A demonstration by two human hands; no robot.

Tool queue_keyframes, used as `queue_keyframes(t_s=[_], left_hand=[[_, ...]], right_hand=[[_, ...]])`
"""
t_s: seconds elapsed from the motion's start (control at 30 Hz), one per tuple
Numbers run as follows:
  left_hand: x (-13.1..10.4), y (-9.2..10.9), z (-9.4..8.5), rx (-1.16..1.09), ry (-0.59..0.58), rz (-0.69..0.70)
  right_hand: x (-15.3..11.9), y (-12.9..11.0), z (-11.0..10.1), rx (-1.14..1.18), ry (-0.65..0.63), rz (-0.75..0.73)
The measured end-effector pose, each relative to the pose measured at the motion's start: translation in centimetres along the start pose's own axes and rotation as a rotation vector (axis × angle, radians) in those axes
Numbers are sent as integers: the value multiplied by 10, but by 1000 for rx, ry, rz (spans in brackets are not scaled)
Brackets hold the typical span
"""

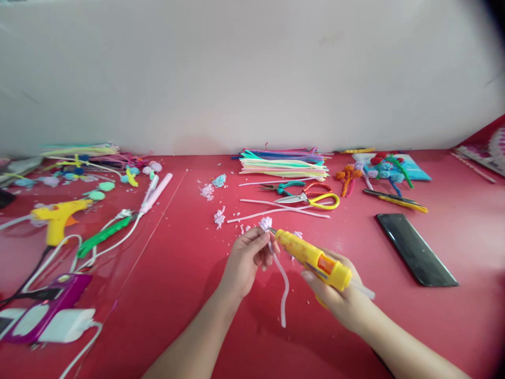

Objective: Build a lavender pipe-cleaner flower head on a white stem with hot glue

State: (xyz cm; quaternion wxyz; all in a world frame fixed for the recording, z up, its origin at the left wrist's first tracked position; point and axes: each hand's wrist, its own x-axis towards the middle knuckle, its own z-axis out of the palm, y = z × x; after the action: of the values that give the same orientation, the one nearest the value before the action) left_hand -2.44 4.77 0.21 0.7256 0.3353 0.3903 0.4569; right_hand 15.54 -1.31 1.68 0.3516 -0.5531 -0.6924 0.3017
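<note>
Near the middle of the red table, my left hand pinches a small pale pink fluffy flower between thumb and fingers. A pale pink pipe cleaner stem hangs below it and curves toward me. My right hand is wrapped round a yellow glue gun, whose metal tip points left and meets or nearly meets the flower's base. A clear glue stick sticks out of the gun's back end. Part of another pale fluffy piece lies behind the gun.
Beyond my hands lie scissors, teal pliers and a pipe cleaner bundle. A phone is at right. Another glue gun, a pink styling iron and a purple power strip with cables occupy the left.
</note>
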Motion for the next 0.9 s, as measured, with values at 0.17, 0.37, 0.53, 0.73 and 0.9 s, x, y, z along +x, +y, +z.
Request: queue_keyframes(t_s=[0.17, 0.37, 0.53, 0.73, 0.9], left_hand=[[0, 2, -4, 190, 78, 127], [3, 12, -11, 230, 107, 172], [0, 19, -11, 322, 76, 218], [-4, 15, -6, 422, -64, 133], [-3, 11, -7, 397, -118, 85]], right_hand=[[3, 0, -2, -42, 34, -8], [11, 11, 5, -113, -51, -47], [6, 14, 26, -213, -313, -45], [9, 11, 23, -333, -353, -98], [42, 33, -3, -508, -205, 31]])
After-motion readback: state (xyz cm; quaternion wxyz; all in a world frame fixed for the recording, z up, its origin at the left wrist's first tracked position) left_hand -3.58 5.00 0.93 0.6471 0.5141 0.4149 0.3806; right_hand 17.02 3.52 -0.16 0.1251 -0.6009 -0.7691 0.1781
